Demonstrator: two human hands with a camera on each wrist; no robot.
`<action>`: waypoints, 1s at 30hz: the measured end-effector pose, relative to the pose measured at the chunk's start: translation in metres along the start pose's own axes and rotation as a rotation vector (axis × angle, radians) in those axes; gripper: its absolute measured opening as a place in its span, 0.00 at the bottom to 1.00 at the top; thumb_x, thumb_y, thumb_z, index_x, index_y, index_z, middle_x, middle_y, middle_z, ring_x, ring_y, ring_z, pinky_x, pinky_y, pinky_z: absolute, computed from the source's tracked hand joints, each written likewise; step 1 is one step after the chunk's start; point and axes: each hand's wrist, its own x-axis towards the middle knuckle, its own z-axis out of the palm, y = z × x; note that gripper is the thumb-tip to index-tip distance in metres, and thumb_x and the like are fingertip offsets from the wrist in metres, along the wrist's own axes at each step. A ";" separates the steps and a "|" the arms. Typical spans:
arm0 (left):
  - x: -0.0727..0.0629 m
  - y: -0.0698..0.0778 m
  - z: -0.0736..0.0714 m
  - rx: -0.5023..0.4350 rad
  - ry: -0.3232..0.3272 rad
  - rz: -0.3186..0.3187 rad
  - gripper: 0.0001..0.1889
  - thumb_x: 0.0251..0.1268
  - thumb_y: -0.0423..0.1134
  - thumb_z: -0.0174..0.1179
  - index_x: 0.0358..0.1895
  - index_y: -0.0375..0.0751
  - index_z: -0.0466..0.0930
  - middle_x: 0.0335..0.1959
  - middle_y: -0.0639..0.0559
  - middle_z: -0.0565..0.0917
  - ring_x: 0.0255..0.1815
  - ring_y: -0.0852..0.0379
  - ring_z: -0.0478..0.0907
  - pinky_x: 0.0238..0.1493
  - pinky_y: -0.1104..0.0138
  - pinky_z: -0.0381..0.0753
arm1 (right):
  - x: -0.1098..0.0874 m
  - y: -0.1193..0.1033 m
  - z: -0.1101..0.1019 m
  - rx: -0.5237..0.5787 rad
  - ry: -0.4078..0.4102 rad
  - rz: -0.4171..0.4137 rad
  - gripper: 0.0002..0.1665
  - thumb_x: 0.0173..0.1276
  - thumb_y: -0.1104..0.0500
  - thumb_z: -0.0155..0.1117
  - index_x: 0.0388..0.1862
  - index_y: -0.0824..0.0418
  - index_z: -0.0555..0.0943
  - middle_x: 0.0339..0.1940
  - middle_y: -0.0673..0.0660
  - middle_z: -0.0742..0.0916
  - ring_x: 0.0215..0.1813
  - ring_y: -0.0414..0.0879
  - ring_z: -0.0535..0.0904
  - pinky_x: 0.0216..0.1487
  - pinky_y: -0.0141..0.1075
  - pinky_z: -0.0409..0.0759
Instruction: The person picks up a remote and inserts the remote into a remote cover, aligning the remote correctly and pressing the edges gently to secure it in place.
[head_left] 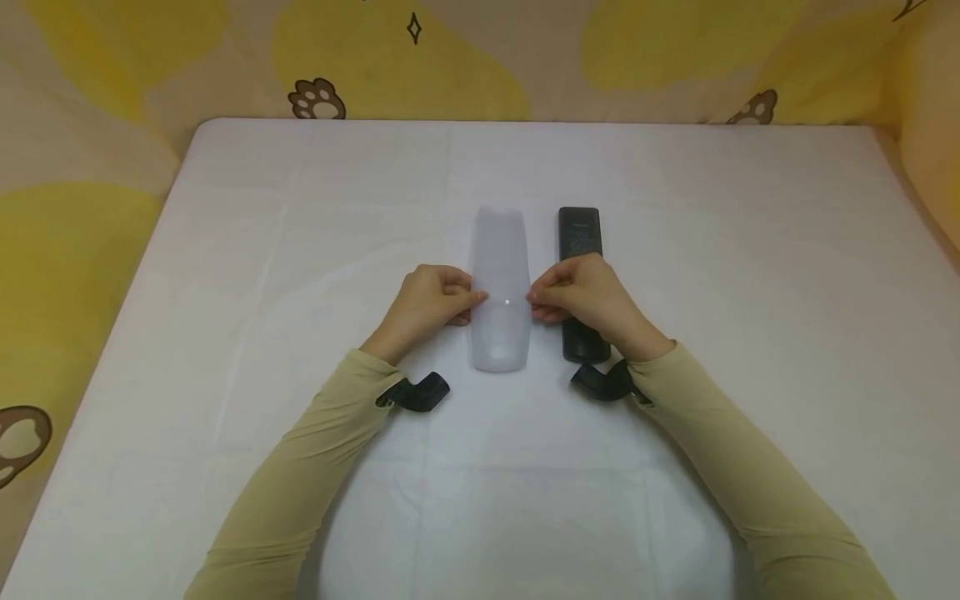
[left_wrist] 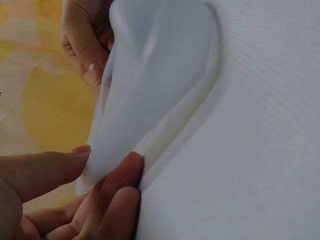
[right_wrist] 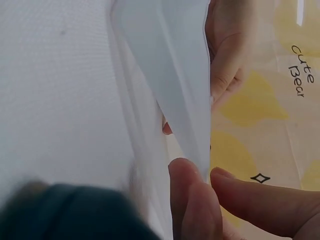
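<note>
Left hand [head_left: 433,298] and right hand [head_left: 588,296] pinch a translucent cover [head_left: 501,342] that sits between their fingers.
Each hand's thumb and fingers are clamped on one long edge of the cover, which looks hollow in the wrist views. The work seems at an early point: the cover is in hand, yet nothing shows inside it. Partly hidden beneath the right fingers and reaching beyond them, a black remote [head_left: 581,229] lies outside the cover on the table [head_left: 480,517]; if the two belong together, joining them is left. Well past the fingers hangs patterned yellow cloth [head_left: 480,50].
</note>
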 end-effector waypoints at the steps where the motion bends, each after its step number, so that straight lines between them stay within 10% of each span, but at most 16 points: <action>1: 0.000 0.000 0.000 0.040 0.013 0.019 0.16 0.60 0.37 0.65 0.47 0.30 0.78 0.36 0.41 0.86 0.27 0.58 0.82 0.33 0.69 0.82 | 0.000 0.000 0.000 -0.006 0.001 -0.001 0.11 0.62 0.69 0.64 0.38 0.78 0.80 0.32 0.64 0.86 0.27 0.42 0.83 0.33 0.34 0.83; 10: -0.003 0.000 -0.002 0.188 0.052 0.067 0.15 0.59 0.45 0.66 0.37 0.35 0.80 0.25 0.49 0.85 0.25 0.59 0.81 0.30 0.69 0.77 | 0.001 0.001 0.001 -0.047 0.004 -0.011 0.10 0.62 0.69 0.64 0.38 0.78 0.80 0.32 0.65 0.86 0.27 0.43 0.84 0.32 0.33 0.83; 30: -0.004 -0.003 -0.006 0.174 0.039 0.057 0.14 0.60 0.45 0.65 0.32 0.36 0.77 0.19 0.50 0.83 0.23 0.58 0.81 0.30 0.68 0.79 | 0.000 0.002 0.000 0.030 0.000 -0.026 0.11 0.61 0.68 0.64 0.39 0.77 0.80 0.29 0.63 0.87 0.28 0.45 0.84 0.33 0.36 0.83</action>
